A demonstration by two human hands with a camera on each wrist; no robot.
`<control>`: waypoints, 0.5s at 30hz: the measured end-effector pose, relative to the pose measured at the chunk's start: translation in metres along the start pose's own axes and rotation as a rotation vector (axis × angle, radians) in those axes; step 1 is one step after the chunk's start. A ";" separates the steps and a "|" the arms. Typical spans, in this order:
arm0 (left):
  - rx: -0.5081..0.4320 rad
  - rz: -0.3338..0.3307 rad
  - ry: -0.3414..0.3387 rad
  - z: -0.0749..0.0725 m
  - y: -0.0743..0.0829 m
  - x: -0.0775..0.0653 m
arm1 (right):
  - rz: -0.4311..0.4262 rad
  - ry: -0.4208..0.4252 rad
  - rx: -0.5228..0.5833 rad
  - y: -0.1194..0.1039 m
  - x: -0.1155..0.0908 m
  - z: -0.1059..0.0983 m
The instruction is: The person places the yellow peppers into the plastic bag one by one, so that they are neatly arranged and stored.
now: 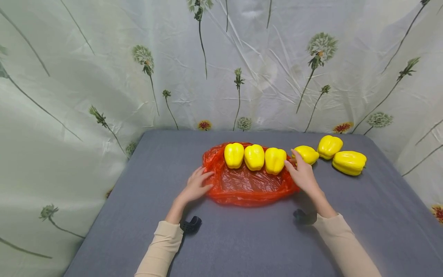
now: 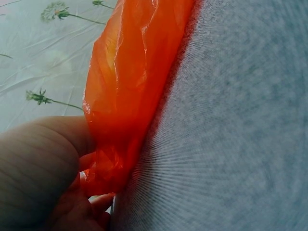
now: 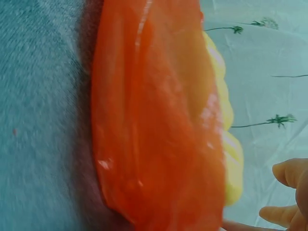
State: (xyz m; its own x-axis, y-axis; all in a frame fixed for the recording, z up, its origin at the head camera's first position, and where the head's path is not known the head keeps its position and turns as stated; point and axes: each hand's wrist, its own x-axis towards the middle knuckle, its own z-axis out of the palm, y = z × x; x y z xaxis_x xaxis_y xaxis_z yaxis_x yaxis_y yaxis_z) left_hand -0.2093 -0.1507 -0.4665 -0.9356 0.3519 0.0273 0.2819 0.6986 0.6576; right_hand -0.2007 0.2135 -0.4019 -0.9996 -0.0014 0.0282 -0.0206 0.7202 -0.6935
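Observation:
A red plastic bag (image 1: pixel 242 198) lies spread with its mouth open upward on the table. Three yellow bell peppers stand in a row inside it along the far side: a left pepper (image 1: pixel 233 155), a middle pepper (image 1: pixel 254 157) and a right pepper (image 1: pixel 275 161). My left hand (image 1: pixel 196 185) pinches the bag's left edge, thumb on the near face and fingers behind, as the left wrist view shows. Over the bag's right edge, beside the right pepper, my right hand (image 1: pixel 303 176) has its fingers spread, holding nothing. Through the bag wall (image 3: pixel 154 115), the peppers show faintly.
Outside the bag, to the right, lie three more yellow bell peppers: one (image 1: pixel 306 154) partly behind my right hand, one (image 1: pixel 330 146) farther back and one (image 1: pixel 349 162) on its side. The grey-covered table (image 1: pixel 242 242) ends at a floral curtain (image 1: pixel 221 88).

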 end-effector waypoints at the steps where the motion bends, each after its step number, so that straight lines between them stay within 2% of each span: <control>1: 0.003 0.000 0.001 0.000 0.000 0.000 | -0.003 0.002 0.001 0.000 -0.001 -0.002; 10: 0.005 0.005 0.008 0.001 -0.002 0.000 | -0.038 0.058 -0.017 0.001 -0.008 -0.023; 15: 0.005 0.009 0.002 0.000 0.000 0.001 | -0.042 0.120 -0.020 0.007 -0.006 -0.036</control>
State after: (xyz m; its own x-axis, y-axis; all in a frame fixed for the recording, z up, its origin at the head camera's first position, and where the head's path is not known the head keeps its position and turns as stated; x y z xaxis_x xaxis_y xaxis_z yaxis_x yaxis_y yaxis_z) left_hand -0.2098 -0.1506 -0.4672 -0.9335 0.3568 0.0346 0.2913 0.6987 0.6534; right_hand -0.1941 0.2439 -0.3812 -0.9884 0.0504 0.1436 -0.0606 0.7351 -0.6752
